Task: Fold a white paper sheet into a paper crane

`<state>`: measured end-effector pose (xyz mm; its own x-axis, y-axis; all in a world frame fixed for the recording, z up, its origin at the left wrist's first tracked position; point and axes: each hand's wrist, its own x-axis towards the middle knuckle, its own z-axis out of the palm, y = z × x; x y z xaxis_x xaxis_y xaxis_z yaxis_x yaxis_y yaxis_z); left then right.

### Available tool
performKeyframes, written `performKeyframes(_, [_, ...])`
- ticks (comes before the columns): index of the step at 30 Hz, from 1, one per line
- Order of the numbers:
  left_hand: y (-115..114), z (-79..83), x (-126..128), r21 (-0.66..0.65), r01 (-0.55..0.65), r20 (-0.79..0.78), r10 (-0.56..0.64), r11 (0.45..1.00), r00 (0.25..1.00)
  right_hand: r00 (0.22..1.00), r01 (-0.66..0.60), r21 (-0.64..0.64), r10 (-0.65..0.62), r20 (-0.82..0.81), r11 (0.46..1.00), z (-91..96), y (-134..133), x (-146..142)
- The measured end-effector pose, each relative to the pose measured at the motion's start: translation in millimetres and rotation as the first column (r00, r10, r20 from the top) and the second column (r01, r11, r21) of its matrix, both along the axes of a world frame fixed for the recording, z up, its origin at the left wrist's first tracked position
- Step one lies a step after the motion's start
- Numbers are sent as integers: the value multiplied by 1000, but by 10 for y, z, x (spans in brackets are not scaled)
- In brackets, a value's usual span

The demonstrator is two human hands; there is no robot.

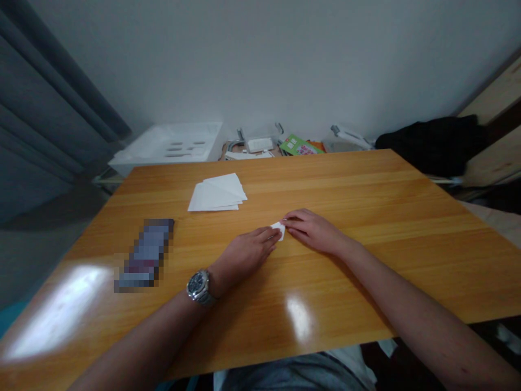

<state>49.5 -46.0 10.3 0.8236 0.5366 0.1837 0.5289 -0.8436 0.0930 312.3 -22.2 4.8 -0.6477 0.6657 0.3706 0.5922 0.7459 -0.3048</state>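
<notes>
A small folded piece of white paper [279,228] lies on the wooden table [366,217], mostly covered by my fingers. My left hand [248,253], with a metal watch on its wrist, presses down on the paper from the left with fingers together. From the right, my right hand [313,231] meets it and pinches the paper's edge with its fingertips. Both hands rest on the tabletop near its middle.
A small stack of white paper sheets [217,193] lies further back on the left. A blurred-out flat object [145,254] sits at the left. Behind the table are a white tray [169,144], a green booklet [300,145] and dark cloth [431,144].
</notes>
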Motion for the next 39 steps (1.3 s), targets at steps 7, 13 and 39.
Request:
performKeyframes(7, [-26,32,3,-1,-23,-41,23,1000,999,999,34,-55,-32,40,998,63,-46,27])
performKeyframes(13, [-34,34,23,-13,-31,-27,31,999,999,997,43,-37,-41,61,998,60,-49,41])
performKeyframes(39, [-81,23,75,-101,-94,68,101,990,993,994,100,-1,-100,42,995,26,-26,47])
